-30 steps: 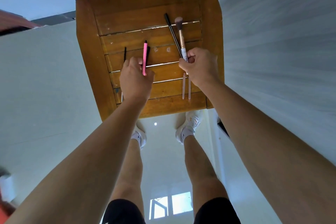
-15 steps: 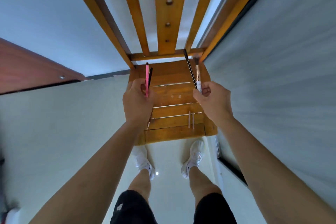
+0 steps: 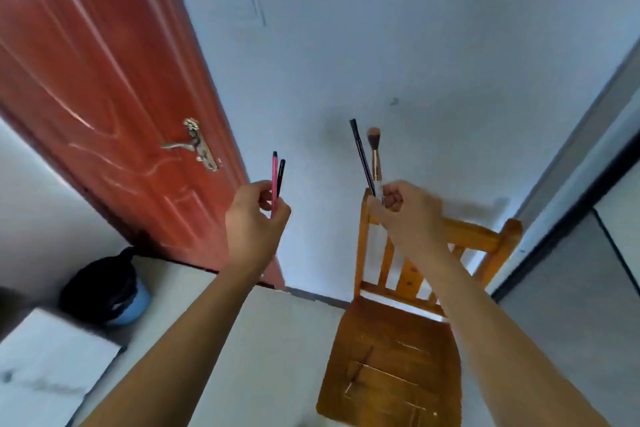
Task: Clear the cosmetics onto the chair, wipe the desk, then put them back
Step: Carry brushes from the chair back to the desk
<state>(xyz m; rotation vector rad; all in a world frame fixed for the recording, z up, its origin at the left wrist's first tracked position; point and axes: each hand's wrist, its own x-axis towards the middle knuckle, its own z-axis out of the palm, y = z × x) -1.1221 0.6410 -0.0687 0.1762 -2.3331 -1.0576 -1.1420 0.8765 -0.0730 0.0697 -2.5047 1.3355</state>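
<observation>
Left hand (image 3: 254,218) pinches two pens (image 3: 277,180); right hand (image 3: 403,206) grips a liner (image 3: 362,156) and a brush (image 3: 375,154). Loose pinch while turning may drop one.

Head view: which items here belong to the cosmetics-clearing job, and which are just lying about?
Part of the job:
- pink pencil and black pencil, in the left hand
- long black pencil and makeup brush, in the right hand
- wooden chair

Just lying about:
- red door
- blue bin with black bag
- white box
</observation>
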